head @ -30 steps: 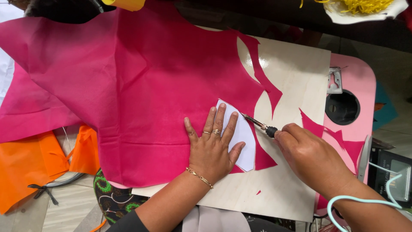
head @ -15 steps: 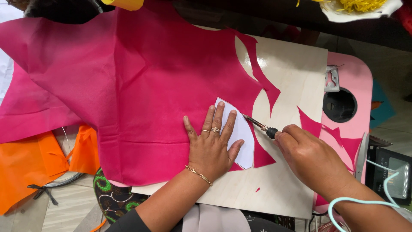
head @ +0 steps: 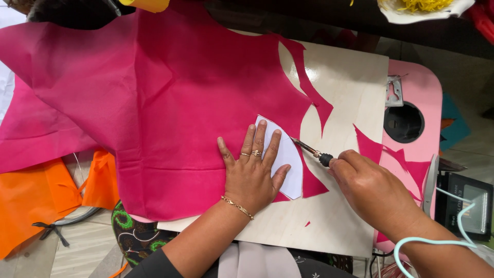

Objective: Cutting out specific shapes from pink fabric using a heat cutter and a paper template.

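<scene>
Left of the plywood board (head: 355,77), orange fabric (head: 31,198) lies partly under a large sheet of magenta fabric (head: 170,103), which spreads across the board's left half. On that fabric, near the board's front edge, the left hand (head: 252,172) presses flat, fingers spread, grasping nothing, over a white paper template (head: 285,154). Just right of the template, the metal tip of a hot cutting tool (head: 311,151) meets the template's curved edge. The right hand (head: 373,190) is clenched around the tool's dark handle. Magenta offcuts (head: 396,154) lie right of the hand, over a pink table (head: 424,92) beyond the board's right edge.
</scene>
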